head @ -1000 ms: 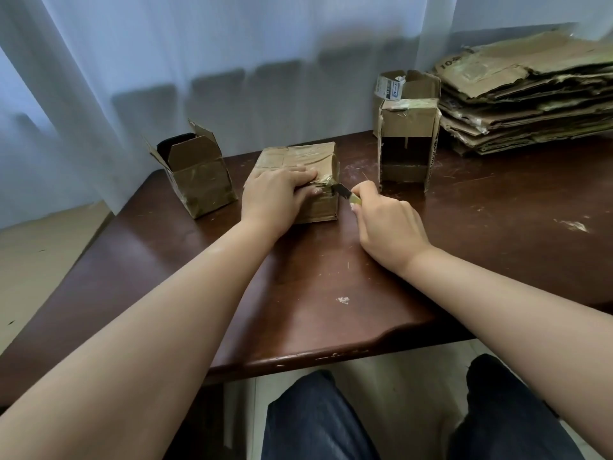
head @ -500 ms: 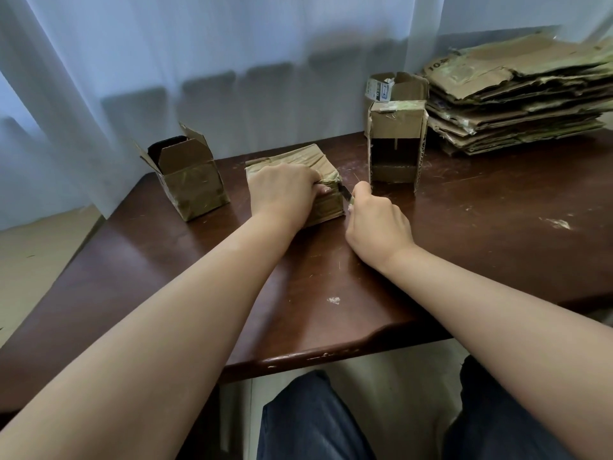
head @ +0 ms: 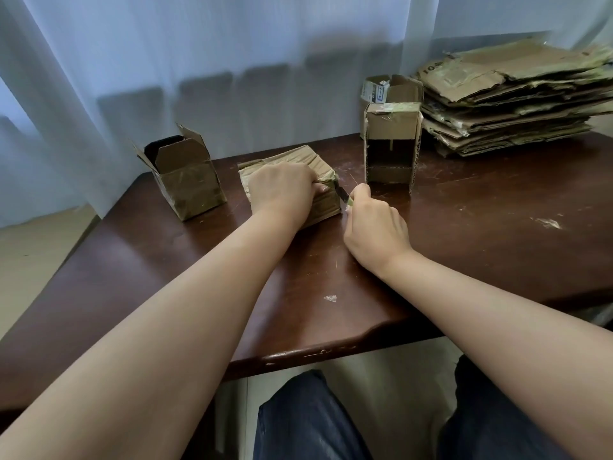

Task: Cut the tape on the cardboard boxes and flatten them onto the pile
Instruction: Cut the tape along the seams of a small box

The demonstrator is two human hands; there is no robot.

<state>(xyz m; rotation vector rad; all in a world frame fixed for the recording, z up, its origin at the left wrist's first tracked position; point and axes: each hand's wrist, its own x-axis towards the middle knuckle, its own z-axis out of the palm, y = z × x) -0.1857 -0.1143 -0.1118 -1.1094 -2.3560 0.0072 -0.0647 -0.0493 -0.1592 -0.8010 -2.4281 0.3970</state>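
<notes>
Left hand [head: 282,187] pressed down on top of the small flat brown cardboard box [head: 323,199], fingers curled over its right edge and gripping it. Box lying on the dark brown wooden table [head: 464,234], a little past the middle, well back from the chipped near edge.

Right hand [head: 374,230] at 3 o'clock from that box, closed tight round a small cutter knife [head: 343,195]. Dark blade poking up toward 11 o'clock and touching the box's right top edge, where shiny tape sits.

Open brown cardboard box with raised flaps [head: 185,180] at 9 o'clock, close to the table's left edge. Tall open brown cardboard box standing upright [head: 391,144] at 1 o'clock, just beside the knife hand. Another open box [head: 393,89] right behind it. Thick pile of flattened brown cardboard [head: 510,101] at 2 o'clock, at the far right corner.

Bare table to the right of the knife hand and between both arms. White see-through curtain [head: 232,61] along the far edge.
</notes>
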